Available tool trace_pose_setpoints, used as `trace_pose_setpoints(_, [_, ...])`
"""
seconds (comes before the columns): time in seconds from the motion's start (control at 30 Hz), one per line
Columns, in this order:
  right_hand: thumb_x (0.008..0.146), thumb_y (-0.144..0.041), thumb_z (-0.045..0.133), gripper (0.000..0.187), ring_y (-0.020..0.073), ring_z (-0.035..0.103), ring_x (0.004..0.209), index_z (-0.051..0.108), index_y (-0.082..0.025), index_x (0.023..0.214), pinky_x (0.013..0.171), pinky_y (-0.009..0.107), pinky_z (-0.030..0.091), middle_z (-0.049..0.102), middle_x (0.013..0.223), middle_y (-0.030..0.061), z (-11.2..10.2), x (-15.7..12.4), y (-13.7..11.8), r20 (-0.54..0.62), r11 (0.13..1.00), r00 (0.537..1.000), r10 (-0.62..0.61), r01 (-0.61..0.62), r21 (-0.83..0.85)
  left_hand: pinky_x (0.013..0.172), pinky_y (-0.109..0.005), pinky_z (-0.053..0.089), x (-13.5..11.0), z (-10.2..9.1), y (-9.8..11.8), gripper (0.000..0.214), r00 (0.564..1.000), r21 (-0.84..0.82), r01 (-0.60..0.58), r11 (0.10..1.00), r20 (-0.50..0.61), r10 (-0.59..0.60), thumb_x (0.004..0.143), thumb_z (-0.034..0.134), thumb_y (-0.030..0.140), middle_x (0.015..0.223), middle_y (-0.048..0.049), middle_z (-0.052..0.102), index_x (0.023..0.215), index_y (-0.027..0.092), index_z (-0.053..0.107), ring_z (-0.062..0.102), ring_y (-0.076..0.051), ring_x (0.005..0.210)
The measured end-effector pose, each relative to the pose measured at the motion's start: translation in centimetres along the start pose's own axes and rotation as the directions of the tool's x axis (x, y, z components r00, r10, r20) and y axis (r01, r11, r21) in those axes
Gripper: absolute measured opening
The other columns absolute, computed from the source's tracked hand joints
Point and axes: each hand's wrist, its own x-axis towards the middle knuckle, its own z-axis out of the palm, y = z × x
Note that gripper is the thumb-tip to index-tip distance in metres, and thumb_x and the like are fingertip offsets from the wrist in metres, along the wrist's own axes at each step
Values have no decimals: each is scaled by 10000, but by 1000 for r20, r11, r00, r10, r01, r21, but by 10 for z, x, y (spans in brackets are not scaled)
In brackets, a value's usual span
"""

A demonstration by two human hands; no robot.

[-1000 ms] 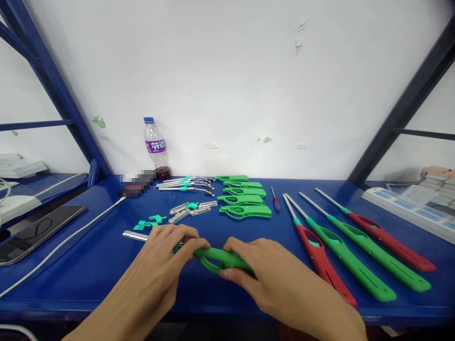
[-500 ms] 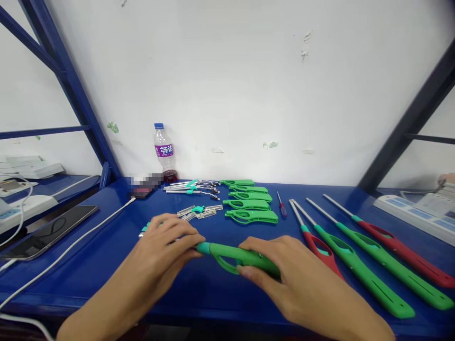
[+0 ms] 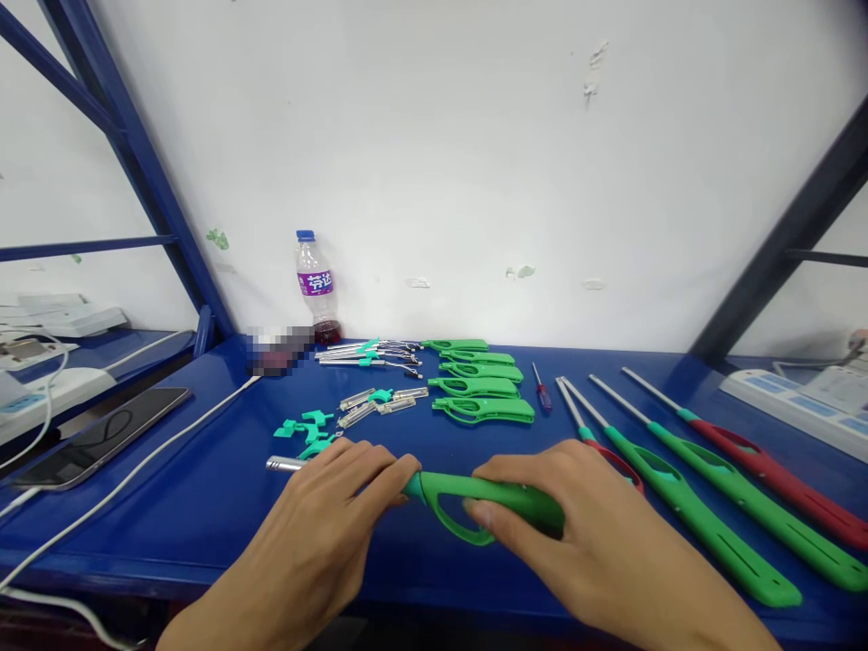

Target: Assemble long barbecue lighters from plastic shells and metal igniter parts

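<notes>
A green long-nosed lighter [image 3: 475, 502] lies across the blue table [image 3: 203, 488] in front of me. My right hand [image 3: 576, 524] is wrapped round its green handle. My left hand [image 3: 339, 506] is closed over its metal tube, whose tip [image 3: 279, 465] sticks out to the left. Both hands rest low near the table's front edge.
Finished red and green lighters [image 3: 684, 502] lie in a row at the right. Green handle shells [image 3: 478, 384], a small screwdriver [image 3: 541, 389], metal tubes [image 3: 370, 354], teal parts [image 3: 305, 425] and a bottle [image 3: 316, 285] lie further back. A phone [image 3: 101, 438] and white cable [image 3: 155, 452] are at the left.
The lighter has shifted right in my hands, with more of its green handle and trigger loop showing. My view has turned slightly left.
</notes>
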Motion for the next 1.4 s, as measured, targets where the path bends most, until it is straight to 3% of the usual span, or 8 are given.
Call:
trace_pose_setpoints(0.2, [1049,-410,536,342,160,601,600,711,-269,790,623,312,347,694,682,-32,-1,3,-6,65,1000,998,-27,26,14,958,-324,530,-4,-13,2,476,999,-1,21,1000,31,-21,981,460,0,1204,-52,730,1387,236,542,693,-191,1084])
trace_pose_setpoints(0.4, [1058,-370,530,336,149,583,595,702,-255,793,626,306,333,677,668,-36,1,7,-10,77,997,995,-57,53,46,738,-262,562,6,-20,-1,375,999,-83,-21,996,-50,17,1000,521,20,1021,-30,782,1309,217,602,724,-145,829])
trace_pose_setpoints(0.53, [1059,-415,520,403,165,609,603,725,-236,763,619,295,372,692,654,-7,1,8,-11,68,996,997,-45,40,75,717,-274,579,9,-17,-2,361,991,-71,-66,995,-125,57,975,537,-6,982,-48,797,1278,173,618,733,-155,805])
trace_pose_setpoints(0.83, [1080,-459,475,459,161,631,627,768,-235,807,673,280,436,703,668,-5,1,9,-10,70,991,995,-70,61,119,667,-264,571,10,-21,4,349,988,-51,-79,996,-134,71,962,539,-3,924,-44,783,1252,169,628,730,-160,764])
trace_pose_setpoints(1.0, [1071,-416,518,399,153,632,620,719,-241,775,651,281,386,696,673,-16,5,9,-13,49,995,996,-68,64,76,647,-263,528,8,-23,-2,361,998,-119,-32,992,-51,27,970,522,-13,912,-37,763,1257,181,622,689,-149,735])
trace_pose_setpoints(1.17, [1064,-386,556,299,146,623,622,724,-264,850,605,294,319,731,745,-35,9,14,-15,17,997,998,-55,54,57,713,-274,528,9,-19,-9,329,995,-64,-50,997,-92,44,1000,541,25,970,-52,772,1283,174,619,698,-153,800])
trace_pose_setpoints(1.3, [1053,-398,586,276,165,641,635,767,-275,885,605,297,351,738,748,-24,13,18,-11,16,999,1000,-10,9,53,798,-343,527,11,-8,-13,331,993,49,-81,996,-84,85,1006,509,25,1002,-54,786,1284,167,619,699,-171,815])
trace_pose_setpoints(1.4, [1015,-402,655,203,212,719,934,763,-373,1185,814,300,485,786,1064,-16,12,14,-10,-13,985,1000,-25,27,173,935,-394,514,10,-3,-22,472,995,56,-61,997,-71,65,979,465,-16,1062,-34,787,1368,219,592,716,-172,888])
